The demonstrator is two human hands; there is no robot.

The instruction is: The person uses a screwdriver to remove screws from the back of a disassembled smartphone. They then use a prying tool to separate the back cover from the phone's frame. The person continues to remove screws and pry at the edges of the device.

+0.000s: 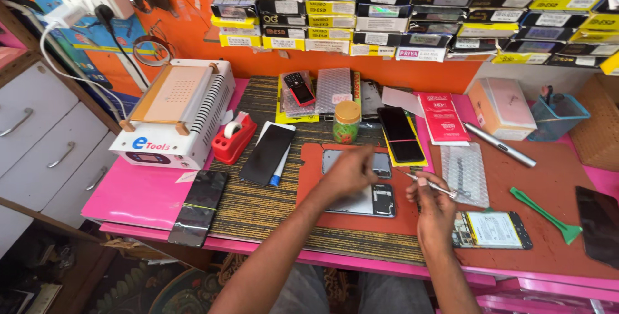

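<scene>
My left hand [349, 173] rests with fingers pressed on an opened phone body [371, 199] that lies on an orange-red mat [309, 178]. My right hand [431, 203] grips thin metal tweezers [429, 184], their tip pointing left toward the phone body. Just right of that hand lies another opened phone [493, 230] showing its battery. A clear bubble bag [465, 173] sits behind the right hand.
A white heating machine [174, 111] stands at the left, with a red tape dispenser [233, 138] beside it. Dark phones and screens [267, 154] lie around, plus a small jar [347, 122], a metal pen tool [500, 144], a green pry tool [545, 214] and stacked boxes [412, 11] behind.
</scene>
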